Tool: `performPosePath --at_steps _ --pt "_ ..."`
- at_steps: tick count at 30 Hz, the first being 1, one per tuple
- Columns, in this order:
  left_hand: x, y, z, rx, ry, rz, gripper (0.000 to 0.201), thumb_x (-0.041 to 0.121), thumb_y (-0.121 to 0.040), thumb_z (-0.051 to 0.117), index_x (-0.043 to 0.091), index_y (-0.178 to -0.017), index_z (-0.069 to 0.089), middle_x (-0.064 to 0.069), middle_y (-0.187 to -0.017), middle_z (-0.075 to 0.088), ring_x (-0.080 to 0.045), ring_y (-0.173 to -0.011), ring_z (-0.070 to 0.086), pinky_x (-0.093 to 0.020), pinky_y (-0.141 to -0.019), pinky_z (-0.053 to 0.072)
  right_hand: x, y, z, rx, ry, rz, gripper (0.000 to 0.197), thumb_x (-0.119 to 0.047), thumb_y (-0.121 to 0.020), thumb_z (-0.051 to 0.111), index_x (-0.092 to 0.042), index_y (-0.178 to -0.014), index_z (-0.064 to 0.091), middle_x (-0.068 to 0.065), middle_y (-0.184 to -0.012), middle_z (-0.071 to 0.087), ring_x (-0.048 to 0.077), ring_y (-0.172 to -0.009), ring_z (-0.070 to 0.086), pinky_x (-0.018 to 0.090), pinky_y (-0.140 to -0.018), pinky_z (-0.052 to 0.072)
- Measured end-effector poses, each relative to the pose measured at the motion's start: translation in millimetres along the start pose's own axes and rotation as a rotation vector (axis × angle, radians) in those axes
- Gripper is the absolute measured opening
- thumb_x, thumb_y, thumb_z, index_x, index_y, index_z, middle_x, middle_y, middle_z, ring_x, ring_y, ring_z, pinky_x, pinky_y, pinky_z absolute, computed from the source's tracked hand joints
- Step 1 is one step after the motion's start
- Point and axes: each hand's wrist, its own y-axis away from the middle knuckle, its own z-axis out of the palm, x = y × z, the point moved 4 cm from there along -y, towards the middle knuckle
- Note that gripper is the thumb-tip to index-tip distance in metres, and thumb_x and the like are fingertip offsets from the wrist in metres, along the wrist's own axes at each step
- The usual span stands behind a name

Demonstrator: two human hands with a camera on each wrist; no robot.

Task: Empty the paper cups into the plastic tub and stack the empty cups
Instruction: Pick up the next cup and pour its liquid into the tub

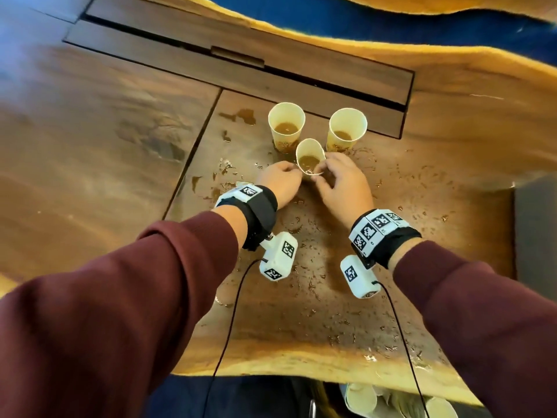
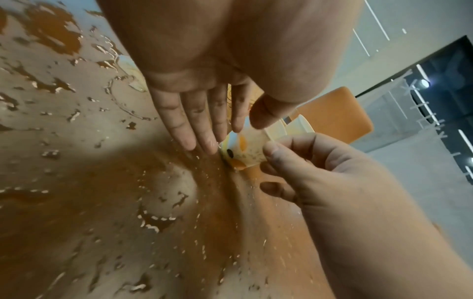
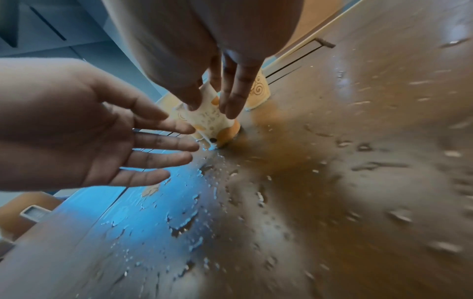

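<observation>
Three paper cups with brown liquid stand on the wet wooden table [image 1: 301,297]. The nearest cup [image 1: 310,158] is tilted and its rim is squeezed oval. My right hand [image 1: 322,173] pinches this cup [image 3: 210,119] between thumb and fingers. My left hand [image 1: 294,171] lies at the cup's left side with straight fingers [image 3: 179,145] touching its lower wall [image 2: 243,147]. Behind it stand the left cup [image 1: 286,122] and the right cup [image 1: 346,128], both upright and untouched. No tub is plainly in view.
Brown puddles and droplets [image 1: 241,116] cover the tabletop around the cups. A long hatch with a handle [image 1: 238,57] runs along the back. Empty cups [image 1: 361,398] lie below the table's front edge. A dark object [image 1: 536,230] sits at the right edge.
</observation>
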Motion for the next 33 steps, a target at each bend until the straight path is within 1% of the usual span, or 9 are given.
performPosePath --at_steps 5,8,10,12,14,19,26,29,33 --pt "-9 36 17 -0.006 -0.241 0.096 0.020 0.029 -0.090 0.064 0.029 -0.109 0.059 0.007 -0.102 0.068 -0.016 -0.089 0.066 -0.029 -0.082 0.056 15 33 -16 0.031 -0.072 -0.034 0.002 -0.023 -0.097 0.065 -0.022 -0.095 0.064 -0.009 -0.120 0.063 0.014 -0.096 0.061 0.042 -0.085 0.057" --pt "-5 64 39 0.007 -0.286 0.175 0.051 0.037 -0.083 0.079 0.026 -0.123 0.048 0.012 -0.102 0.060 -0.011 -0.094 0.061 -0.030 -0.092 0.051 22 62 -37 0.056 -0.109 -0.063 0.002 -0.024 -0.095 0.065 -0.024 -0.095 0.064 -0.009 -0.117 0.064 0.014 -0.092 0.063 0.043 -0.082 0.059" --pt "0 86 58 0.049 -0.341 0.248 0.076 0.045 -0.077 0.084 0.024 -0.139 0.045 0.009 -0.117 0.058 -0.014 -0.110 0.058 -0.034 -0.101 0.049 26 87 -57 0.075 -0.125 -0.088 0.002 -0.024 -0.094 0.066 -0.023 -0.095 0.064 -0.009 -0.117 0.065 0.014 -0.093 0.063 0.042 -0.082 0.059" --pt "7 112 78 0.114 -0.363 0.350 0.089 0.060 -0.066 0.081 0.026 -0.140 0.046 0.004 -0.128 0.058 -0.018 -0.120 0.055 -0.042 -0.104 0.049 29 113 -81 0.089 -0.143 -0.114 0.002 -0.023 -0.094 0.067 -0.023 -0.095 0.065 -0.009 -0.116 0.065 0.013 -0.095 0.063 0.040 -0.082 0.059" --pt "13 133 102 0.142 -0.322 0.410 0.085 0.064 -0.060 0.078 0.028 -0.132 0.051 0.002 -0.125 0.060 -0.019 -0.118 0.056 -0.045 -0.100 0.051 34 137 -106 0.094 -0.144 -0.124 0.003 -0.024 -0.094 0.067 -0.023 -0.096 0.066 -0.008 -0.116 0.065 0.013 -0.096 0.063 0.039 -0.083 0.059" --pt "49 180 171 0.157 -0.125 0.517 0.061 0.048 -0.067 0.080 0.029 -0.120 0.056 0.005 -0.118 0.066 -0.016 -0.110 0.064 -0.042 -0.095 0.055 55 196 -178 0.143 -0.125 -0.126 0.003 -0.024 -0.094 0.070 -0.024 -0.096 0.069 -0.012 -0.113 0.066 0.009 -0.092 0.063 0.037 -0.083 0.058" --pt "116 246 266 0.025 -0.028 0.636 0.063 0.037 -0.077 0.085 0.034 -0.128 0.048 0.008 -0.119 0.066 -0.013 -0.107 0.065 -0.035 -0.093 0.054 94 266 -281 0.228 -0.107 -0.045 0.006 -0.027 -0.093 0.071 -0.027 -0.098 0.067 -0.014 -0.101 0.064 0.012 -0.089 0.064 0.041 -0.084 0.057" --pt "139 261 290 0.018 -0.058 0.692 0.056 0.038 -0.080 0.082 0.040 -0.124 0.047 0.010 -0.120 0.066 -0.013 -0.108 0.064 -0.033 -0.092 0.053 111 284 -315 0.276 -0.130 0.060 0.021 -0.034 -0.095 0.070 -0.031 -0.116 0.064 -0.014 -0.104 0.068 0.011 -0.089 0.067 0.038 -0.084 0.058" --pt "163 268 309 0.008 -0.138 0.736 0.059 0.046 -0.081 0.080 0.034 -0.129 0.048 0.010 -0.121 0.065 -0.011 -0.107 0.062 -0.030 -0.090 0.051 152 306 -352 0.420 -0.160 0.244 0.035 -0.038 -0.100 0.063 -0.029 -0.133 0.058 -0.011 -0.117 0.067 0.009 -0.102 0.065 0.035 -0.094 0.056"
